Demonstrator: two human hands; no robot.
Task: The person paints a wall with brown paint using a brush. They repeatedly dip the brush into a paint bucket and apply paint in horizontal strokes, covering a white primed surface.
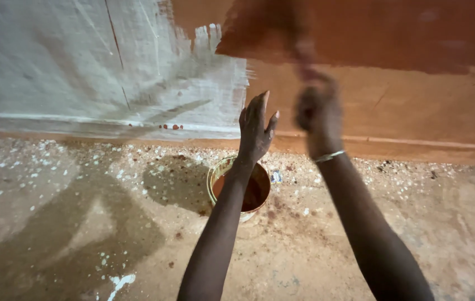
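A blurred, paint-darkened brush handle [304,61] is gripped by the right hand [318,111] against the half-coated reddish-brown wall [388,100]. Left hand [256,131] held open, empty, above the round paint tin [259,192] for balance.

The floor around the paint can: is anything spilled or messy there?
Yes. Reddish-brown drips dot the floor around the open paint can, and white flecks are scattered along the wall base. A few red drops also mark the unpainted white wall. The right hand holds a blurred brush handle; the left hand is empty.
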